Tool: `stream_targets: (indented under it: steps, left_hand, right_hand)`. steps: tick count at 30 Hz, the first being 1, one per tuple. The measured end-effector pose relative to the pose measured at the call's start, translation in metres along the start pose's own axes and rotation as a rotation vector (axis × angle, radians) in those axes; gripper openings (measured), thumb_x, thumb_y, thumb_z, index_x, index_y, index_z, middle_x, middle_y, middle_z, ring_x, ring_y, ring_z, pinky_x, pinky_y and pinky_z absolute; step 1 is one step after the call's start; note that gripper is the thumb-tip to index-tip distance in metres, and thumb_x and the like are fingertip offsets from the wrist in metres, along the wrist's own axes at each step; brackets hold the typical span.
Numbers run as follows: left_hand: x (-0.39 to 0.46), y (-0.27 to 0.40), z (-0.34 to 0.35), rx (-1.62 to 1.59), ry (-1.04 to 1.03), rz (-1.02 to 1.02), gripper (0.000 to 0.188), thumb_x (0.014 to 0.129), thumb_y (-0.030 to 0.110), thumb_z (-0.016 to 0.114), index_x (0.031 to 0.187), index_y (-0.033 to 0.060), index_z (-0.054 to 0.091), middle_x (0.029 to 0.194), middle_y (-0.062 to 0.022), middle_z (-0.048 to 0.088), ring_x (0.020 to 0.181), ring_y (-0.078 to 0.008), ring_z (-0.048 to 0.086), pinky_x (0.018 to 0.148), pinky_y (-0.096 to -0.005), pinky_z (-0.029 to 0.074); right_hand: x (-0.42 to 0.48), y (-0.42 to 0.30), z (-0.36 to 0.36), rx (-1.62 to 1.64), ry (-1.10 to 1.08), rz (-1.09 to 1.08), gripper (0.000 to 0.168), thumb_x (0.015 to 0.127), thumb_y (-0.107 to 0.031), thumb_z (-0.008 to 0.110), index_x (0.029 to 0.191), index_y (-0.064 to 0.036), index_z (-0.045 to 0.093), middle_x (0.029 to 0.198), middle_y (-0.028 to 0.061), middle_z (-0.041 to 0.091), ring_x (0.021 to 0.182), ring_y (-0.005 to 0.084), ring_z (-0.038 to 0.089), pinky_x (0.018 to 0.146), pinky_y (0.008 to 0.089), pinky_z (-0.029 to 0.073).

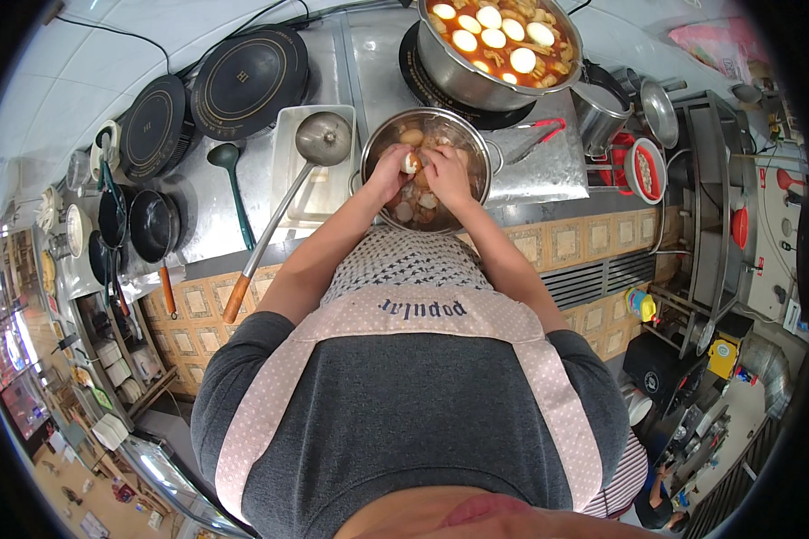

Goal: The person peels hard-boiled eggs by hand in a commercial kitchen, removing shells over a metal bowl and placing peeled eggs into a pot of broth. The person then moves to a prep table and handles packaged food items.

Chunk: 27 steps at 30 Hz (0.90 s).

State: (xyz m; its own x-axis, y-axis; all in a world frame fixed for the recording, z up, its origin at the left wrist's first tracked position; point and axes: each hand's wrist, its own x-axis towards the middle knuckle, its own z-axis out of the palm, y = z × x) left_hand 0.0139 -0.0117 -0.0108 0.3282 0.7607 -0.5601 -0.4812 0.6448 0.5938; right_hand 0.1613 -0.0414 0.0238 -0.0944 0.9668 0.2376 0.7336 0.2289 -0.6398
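Observation:
In my left hand [389, 174] is a brown-shelled egg [411, 164], partly peeled so that white shows. My right hand [449, 176] is close beside the egg with its fingers bent; whether they grip anything is hidden. Both hands are over a two-handled stainless steel pot [489, 192], which stands at the front of the metal counter. Inside it, brown eggs [412, 137] and pieces of shell [404, 211] lie around my hands, partly covered by them.
Behind is a large pot [438, 67] of peeled eggs in red broth, on an induction cooker [411, 64]. Red-handled tongs [539, 138] lie to the right. A long ladle [270, 222] rests across a white tray [283, 158], its wooden handle over the counter edge. A green ladle [237, 195] lies further left.

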Motion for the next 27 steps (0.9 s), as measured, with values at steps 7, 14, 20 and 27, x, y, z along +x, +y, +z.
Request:
stream_targets:
  steps: [7, 14, 20, 27]
  left_hand:
    - [-0.001, 0.0, 0.006, 0.045, 0.07, -0.001, 0.015, 0.093, 0.022, 0.045, 0.103, 0.0124, 0.051, 0.093, -0.0024, 0.056, 0.082, -0.0143, 0.054, 0.064, -0.0282, 0.042]
    - [-0.001, 0.001, 0.007, 0.099, 0.078, 0.006, 0.015, 0.086, 0.016, 0.049, 0.099, 0.0107, 0.051, 0.09, -0.0045, 0.056, 0.08, -0.0159, 0.054, 0.066, -0.0293, 0.043]
    - [0.003, -0.001, -0.001, -0.082, 0.02, 0.023, 0.015, 0.078, 0.011, 0.051, 0.092, 0.0059, 0.053, 0.086, -0.0071, 0.056, 0.08, -0.0194, 0.054, 0.074, -0.0331, 0.045]
    - [0.001, 0.008, -0.002, -0.222, -0.052, -0.109, 0.018, 0.081, 0.016, 0.052, 0.096, 0.0058, 0.056, 0.092, -0.0079, 0.06, 0.087, -0.0225, 0.059, 0.078, -0.036, 0.047]
  right_hand:
    - [0.003, -0.014, 0.001, 0.077, -0.045, 0.011, 0.019, 0.08, -0.021, 0.062, 0.09, -0.005, 0.063, 0.091, 0.0156, 0.06, 0.079, 0.0329, 0.059, 0.071, 0.0407, 0.047]
    - [0.004, -0.004, 0.01, 0.019, 0.005, 0.077, 0.015, 0.078, -0.017, 0.061, 0.085, -0.003, 0.061, 0.082, 0.0158, 0.061, 0.077, 0.0334, 0.06, 0.067, 0.0402, 0.048]
    - [0.003, 0.012, 0.008, -0.323, -0.19, 0.191, 0.015, 0.076, -0.012, 0.06, 0.087, -0.001, 0.061, 0.088, 0.0184, 0.06, 0.075, 0.0331, 0.06, 0.067, 0.0409, 0.049]
    - [0.001, -0.005, 0.009, 0.237, -0.049, 0.094, 0.029, 0.075, -0.011, 0.066, 0.102, -0.001, 0.06, 0.095, 0.0147, 0.058, 0.077, 0.0248, 0.064, 0.067, 0.0329, 0.053]
